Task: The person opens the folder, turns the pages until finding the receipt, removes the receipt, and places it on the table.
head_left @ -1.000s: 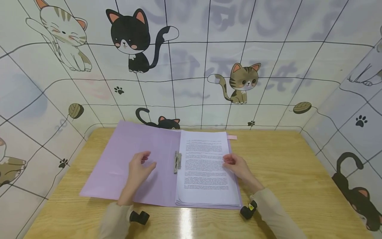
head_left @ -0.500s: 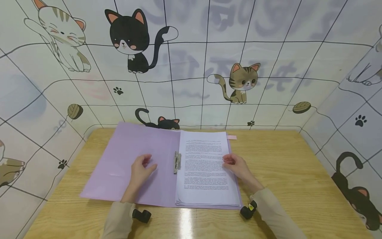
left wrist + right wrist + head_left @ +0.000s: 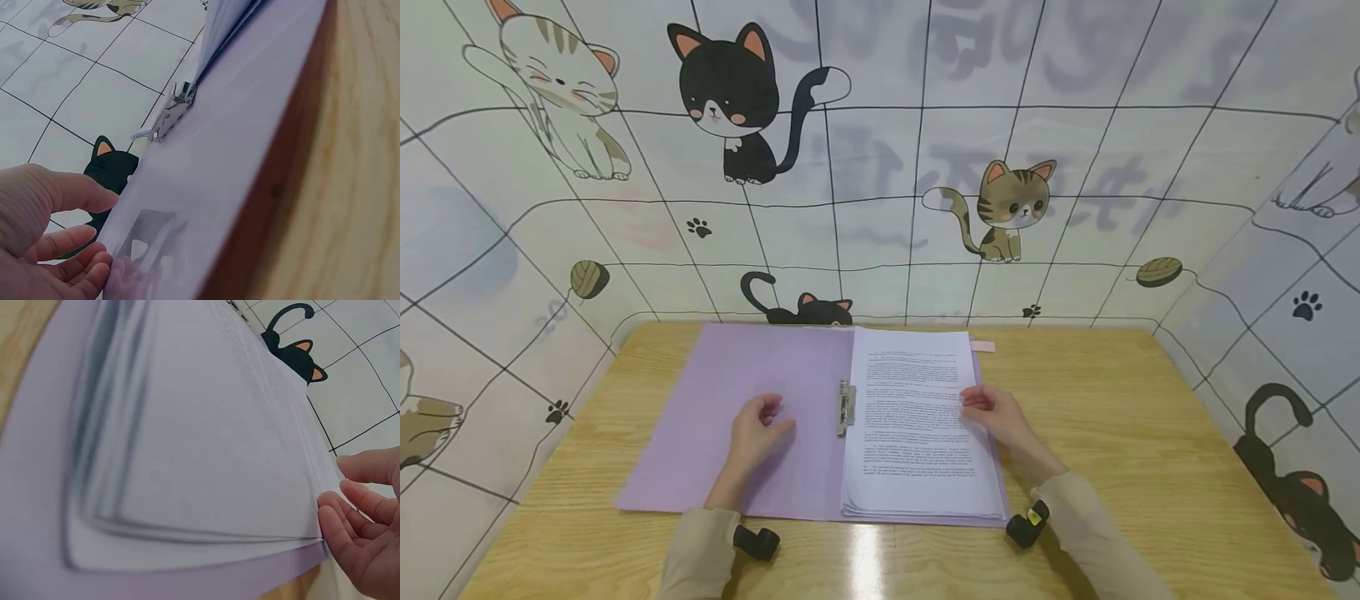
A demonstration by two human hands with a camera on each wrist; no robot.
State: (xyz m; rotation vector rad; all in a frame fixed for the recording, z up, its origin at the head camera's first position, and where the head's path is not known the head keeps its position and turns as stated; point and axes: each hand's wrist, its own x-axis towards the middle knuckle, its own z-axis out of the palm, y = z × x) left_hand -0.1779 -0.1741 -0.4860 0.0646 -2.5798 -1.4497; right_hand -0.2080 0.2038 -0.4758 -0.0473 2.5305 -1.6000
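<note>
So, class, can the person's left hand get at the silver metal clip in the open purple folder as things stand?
Probably yes: the left hand appears to hold nothing, and in the head view only the purple folder's bare surface shows between it and the silver metal clip.

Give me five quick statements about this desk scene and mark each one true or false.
1. The folder lies open, with the papers on its right half. True.
2. The folder is green. False: it is purple.
3. The right hand is at the papers' right edge. True.
4. The left hand grips the clip. False: it is apart from the clip, over the left cover.
5. A pink tab sticks out near the papers' top right corner. True.
</note>
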